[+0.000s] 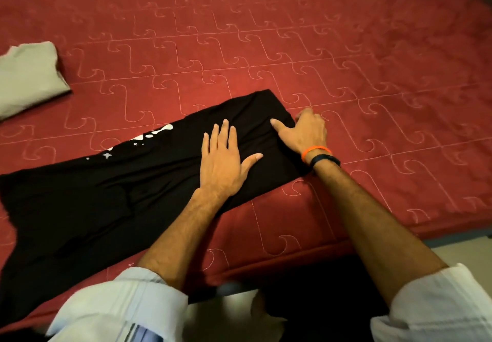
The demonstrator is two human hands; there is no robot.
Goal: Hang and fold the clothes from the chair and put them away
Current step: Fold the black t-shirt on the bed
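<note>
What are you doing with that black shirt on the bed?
A person is folding a black shirt on the red bedspread. The left hand presses flat on the cloth, holding it down. The right hand takes hold of the shirt's far end, with its grip at the edge. A grey folded garment already lies off to the left.

a: bed cover, colour? 
b: deep red, quilted, pale stitched hook-and-curl motifs repeating inside square grid lines.
a: garment under the hands?
b: black, white print near its far edge, splashes and small stars.
a: folded piece, far left?
b: plain light grey.
a: wrist?
b: right one, orange band, then a dark blue-black band.
a: sleeves?
b: white, rolled up; left cuff has blue stripes.
</note>
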